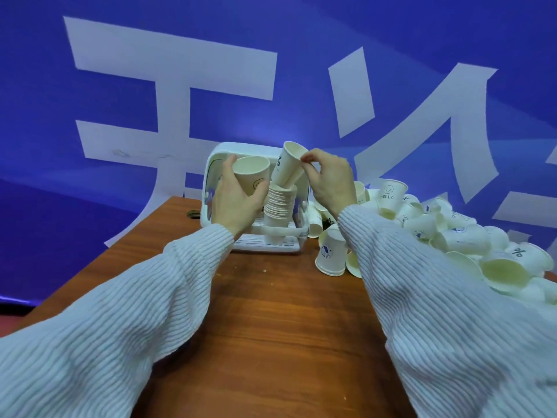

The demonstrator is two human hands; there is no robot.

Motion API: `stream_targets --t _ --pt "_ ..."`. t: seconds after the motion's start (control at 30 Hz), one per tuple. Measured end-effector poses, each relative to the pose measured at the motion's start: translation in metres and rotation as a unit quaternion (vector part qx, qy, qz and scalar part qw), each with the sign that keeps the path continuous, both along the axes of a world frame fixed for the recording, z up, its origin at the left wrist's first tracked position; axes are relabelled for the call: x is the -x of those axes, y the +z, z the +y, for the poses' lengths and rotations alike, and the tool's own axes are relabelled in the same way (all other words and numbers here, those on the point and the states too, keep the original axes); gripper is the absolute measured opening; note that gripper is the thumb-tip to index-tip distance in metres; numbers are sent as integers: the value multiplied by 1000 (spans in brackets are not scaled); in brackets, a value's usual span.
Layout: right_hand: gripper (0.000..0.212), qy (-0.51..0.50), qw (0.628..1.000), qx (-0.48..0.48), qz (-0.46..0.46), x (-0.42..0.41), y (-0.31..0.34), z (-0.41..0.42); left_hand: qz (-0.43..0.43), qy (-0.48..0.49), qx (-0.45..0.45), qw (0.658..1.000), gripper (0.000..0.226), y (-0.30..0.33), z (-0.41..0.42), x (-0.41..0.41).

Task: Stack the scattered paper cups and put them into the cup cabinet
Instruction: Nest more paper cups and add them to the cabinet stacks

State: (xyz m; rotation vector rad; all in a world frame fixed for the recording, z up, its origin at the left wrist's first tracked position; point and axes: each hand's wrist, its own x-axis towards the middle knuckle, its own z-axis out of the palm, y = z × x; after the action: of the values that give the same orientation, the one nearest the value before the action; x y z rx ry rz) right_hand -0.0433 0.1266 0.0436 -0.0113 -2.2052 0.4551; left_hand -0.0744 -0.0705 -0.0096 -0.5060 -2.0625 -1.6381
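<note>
Both hands work over the far end of the wooden worktop (280,312), in front of a white cup cabinet (217,155) that stands open toward the person. The left hand (238,197) wraps its fingers and thumb round a single paper cup (251,173), mouth tipped toward the camera. The right hand (328,179) pinches the rim of a second cup (287,165) between thumb and fingertips; that cup leans to the left, its base seated in the top of a tall stack of nested cups (280,206). The stack stands upright on the cabinet's slotted white tray (256,241). A large heap of loose cups (452,233) lies to the right, some upside down, some on their sides, one standing on top of the pile with "HELLO" printed on it. Judgement: the tilted cup is being seated into the stack, and the left-hand cup would likely follow. These cups look very light and thin-walled, so a hard squeeze would dent them; the rolled rim is the stiffest place to pinch, or a loose wrap round the body. The stack is tall and narrow, and a sideways push could topple it. Much of the heap remains unstacked.
</note>
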Motion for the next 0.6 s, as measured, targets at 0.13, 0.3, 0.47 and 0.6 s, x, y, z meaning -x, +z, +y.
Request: stream_targets --t 0.13,0.3,0.47,0.6 --pt "20 10 994 -63 -89 20 -5 -4 4 5 12 1000 79 -5 -10 8" --pt "27 36 980 -92 -175 29 -6 -8 14 6 18 1000 75 -9 -16 21" --pt "41 15 961 -128 -245 27 -26 -15 13 11 25 1000 75 -10 -15 31" --pt "46 30 951 -106 -288 20 -11 -14 18 7 18 1000 79 5 -6 38"
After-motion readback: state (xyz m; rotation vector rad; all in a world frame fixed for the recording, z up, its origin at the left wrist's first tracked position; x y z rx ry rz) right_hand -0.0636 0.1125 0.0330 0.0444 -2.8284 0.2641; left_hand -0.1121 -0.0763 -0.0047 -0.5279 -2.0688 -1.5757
